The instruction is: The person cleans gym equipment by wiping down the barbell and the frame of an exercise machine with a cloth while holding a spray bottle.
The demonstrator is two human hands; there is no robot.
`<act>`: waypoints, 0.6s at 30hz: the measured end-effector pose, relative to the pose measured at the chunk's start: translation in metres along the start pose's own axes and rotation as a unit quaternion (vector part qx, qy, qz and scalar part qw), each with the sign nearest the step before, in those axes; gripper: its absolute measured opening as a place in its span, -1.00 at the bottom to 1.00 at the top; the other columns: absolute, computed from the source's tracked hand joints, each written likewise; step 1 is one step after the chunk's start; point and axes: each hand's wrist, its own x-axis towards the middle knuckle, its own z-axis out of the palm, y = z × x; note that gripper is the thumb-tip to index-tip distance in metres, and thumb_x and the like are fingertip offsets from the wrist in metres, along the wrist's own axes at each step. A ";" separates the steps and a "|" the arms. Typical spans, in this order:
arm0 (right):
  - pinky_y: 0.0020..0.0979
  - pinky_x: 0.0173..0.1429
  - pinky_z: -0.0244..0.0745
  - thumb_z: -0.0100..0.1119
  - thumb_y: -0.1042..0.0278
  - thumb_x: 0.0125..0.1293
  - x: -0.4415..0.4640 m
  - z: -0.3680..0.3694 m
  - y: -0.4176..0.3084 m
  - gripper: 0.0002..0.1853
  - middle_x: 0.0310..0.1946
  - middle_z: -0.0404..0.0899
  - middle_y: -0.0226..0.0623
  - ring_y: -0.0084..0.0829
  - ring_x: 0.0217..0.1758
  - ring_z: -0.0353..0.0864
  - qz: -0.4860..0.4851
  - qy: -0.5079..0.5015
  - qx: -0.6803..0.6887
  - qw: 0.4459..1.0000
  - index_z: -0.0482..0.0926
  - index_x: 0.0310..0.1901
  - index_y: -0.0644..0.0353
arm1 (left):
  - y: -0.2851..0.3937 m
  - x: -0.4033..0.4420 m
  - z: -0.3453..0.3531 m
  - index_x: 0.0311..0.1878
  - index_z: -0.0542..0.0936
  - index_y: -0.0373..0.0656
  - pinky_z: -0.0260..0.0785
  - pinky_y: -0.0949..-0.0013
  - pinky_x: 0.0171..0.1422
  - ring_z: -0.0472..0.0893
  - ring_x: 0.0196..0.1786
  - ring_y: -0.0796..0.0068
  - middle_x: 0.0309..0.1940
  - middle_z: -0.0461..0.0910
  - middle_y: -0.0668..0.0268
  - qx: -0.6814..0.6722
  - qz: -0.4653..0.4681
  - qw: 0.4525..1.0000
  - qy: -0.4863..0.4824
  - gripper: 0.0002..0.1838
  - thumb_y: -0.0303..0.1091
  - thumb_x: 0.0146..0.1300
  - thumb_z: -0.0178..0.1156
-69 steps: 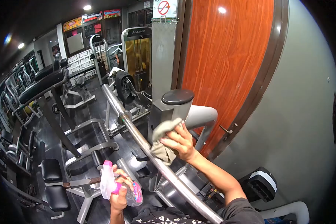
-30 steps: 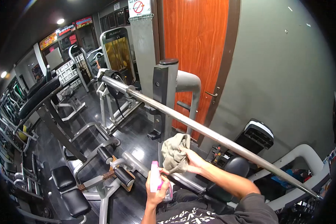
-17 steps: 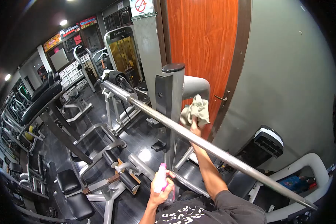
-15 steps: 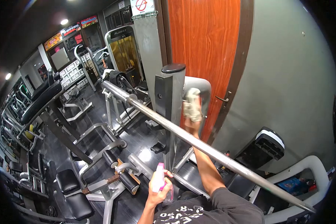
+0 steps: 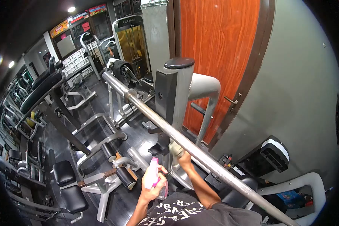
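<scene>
My left hand (image 5: 150,191) is wrapped round a pink and white spray bottle (image 5: 152,176), held upright in front of my dark shirt. Below the barbell (image 5: 199,150), my right hand (image 5: 184,159) grips a pale cloth (image 5: 176,149) against the lower part of the grey rack upright (image 5: 183,88). Part of that hand and cloth lies close behind the bar. The bar slants across in front of the upright, from upper left to lower right.
A curved grey frame (image 5: 211,88) joins the upright before a wooden door (image 5: 218,41). Padded leg rollers (image 5: 125,177) and black seats (image 5: 73,199) stand left. A black and white box-shaped item (image 5: 268,156) is by the right wall. More gym machines fill the back left.
My right hand has come down with the cloth from the curved frame behind the upright to the upright's lower part. My left hand still holds the spray bottle. The view has shifted slightly.
</scene>
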 end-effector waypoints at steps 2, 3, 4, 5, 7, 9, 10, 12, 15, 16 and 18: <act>-0.15 0.32 0.30 0.35 0.22 0.04 0.036 0.002 -0.016 -0.37 0.25 0.31 0.10 -0.01 0.31 0.34 -0.061 0.121 -0.017 0.991 0.43 0.19 0.16 | -0.003 0.003 0.000 0.15 0.29 -0.33 0.41 0.52 -0.32 0.54 -0.41 0.58 -0.13 0.46 0.11 -0.018 -0.001 1.000 -0.001 -0.54 -0.59 0.18 0.15; -0.14 0.33 0.30 0.37 0.14 0.06 0.057 0.004 -0.023 -0.33 0.28 0.27 0.12 0.00 0.34 0.31 -0.103 0.160 -0.036 0.981 0.41 0.21 0.14 | -0.003 0.005 -0.001 0.15 0.29 -0.34 0.41 0.53 -0.32 0.54 -0.41 0.58 -0.12 0.46 0.11 -0.005 0.000 1.000 -0.009 -0.54 -0.60 0.18 0.16; -0.13 0.33 0.29 0.40 0.05 0.07 0.077 0.007 -0.030 -0.29 0.32 0.22 0.13 0.02 0.36 0.28 -0.140 0.175 -0.059 0.973 0.39 0.24 0.12 | -0.003 0.007 0.000 0.15 0.29 -0.34 0.41 0.53 -0.32 0.54 -0.41 0.58 -0.12 0.46 0.11 -0.007 0.000 1.000 -0.010 -0.54 -0.60 0.18 0.16; -0.09 0.36 0.23 0.40 0.08 0.07 0.094 0.011 -0.038 -0.34 0.33 0.21 0.12 0.05 0.39 0.22 -0.153 0.141 -0.089 0.974 0.44 0.21 0.11 | -0.003 0.008 0.001 0.15 0.28 -0.34 0.41 0.53 -0.32 0.54 -0.41 0.58 -0.13 0.46 0.11 -0.008 0.001 1.000 -0.008 -0.54 -0.59 0.18 0.16; -0.02 0.41 0.12 0.36 0.11 0.10 0.105 0.021 -0.029 -0.44 0.34 0.20 0.10 0.10 0.44 0.12 -0.193 0.095 -0.183 0.959 0.52 0.15 0.08 | -0.003 0.010 0.001 0.15 0.28 -0.34 0.41 0.53 -0.31 0.54 -0.41 0.58 -0.13 0.46 0.10 -0.010 0.003 1.000 -0.006 -0.53 -0.59 0.18 0.17; 0.03 0.43 0.05 0.28 0.15 0.17 0.097 0.040 -0.003 -0.54 0.35 0.19 0.07 0.17 0.44 0.09 -0.236 0.109 -0.233 0.937 0.55 0.13 0.02 | -0.004 0.009 -0.001 0.16 0.27 -0.35 0.41 0.52 -0.31 0.53 -0.42 0.57 -0.13 0.46 0.09 0.004 0.013 1.000 -0.003 -0.52 -0.58 0.18 0.18; 0.00 0.43 0.06 0.28 0.28 0.14 0.085 0.043 0.003 -0.54 0.32 0.26 0.05 0.17 0.43 0.11 -0.227 0.118 -0.260 0.931 0.56 0.12 -0.01 | -0.004 0.009 -0.002 0.16 0.27 -0.35 0.41 0.52 -0.31 0.53 -0.42 0.57 -0.13 0.46 0.09 0.004 0.016 1.000 -0.003 -0.52 -0.58 0.18 0.18; -0.06 0.41 0.13 0.24 0.38 0.15 0.038 0.039 0.012 -0.57 0.24 0.35 0.06 0.09 0.38 0.23 -0.141 0.077 -0.153 0.975 0.55 0.11 0.04 | -0.006 0.006 -0.003 0.15 0.27 -0.34 0.41 0.51 -0.31 0.53 -0.42 0.56 -0.14 0.45 0.08 -0.007 0.021 1.000 0.003 -0.52 -0.57 0.18 0.19; -0.11 0.37 0.24 0.19 0.50 0.15 -0.012 0.009 0.026 -0.54 0.15 0.41 0.12 0.06 0.31 0.34 -0.162 -0.056 -0.253 0.952 0.46 0.14 0.19 | -0.011 0.002 -0.006 0.14 0.27 -0.34 0.41 0.50 -0.31 0.53 -0.41 0.55 -0.13 0.44 0.06 -0.004 0.023 1.000 -0.015 -0.52 -0.56 0.17 0.20; -0.12 0.33 0.28 0.16 0.42 0.20 -0.017 -0.002 0.021 -0.59 0.10 0.47 0.08 0.00 0.24 0.42 -0.132 -0.081 -0.231 0.960 0.47 0.11 0.24 | -0.013 0.001 -0.006 0.14 0.27 -0.34 0.41 0.50 -0.32 0.53 -0.41 0.55 -0.13 0.44 0.06 -0.004 0.019 0.999 -0.028 -0.52 -0.56 0.17 0.21; -0.13 0.28 0.32 0.14 0.35 0.25 -0.008 -0.007 -0.009 -0.62 0.05 0.52 0.04 -0.05 0.18 0.49 -0.103 -0.102 -0.210 0.967 0.47 0.09 0.28 | -0.016 0.001 -0.004 0.14 0.27 -0.33 0.41 0.50 -0.31 0.53 -0.41 0.55 -0.13 0.44 0.07 -0.016 0.012 0.999 -0.037 -0.52 -0.56 0.17 0.21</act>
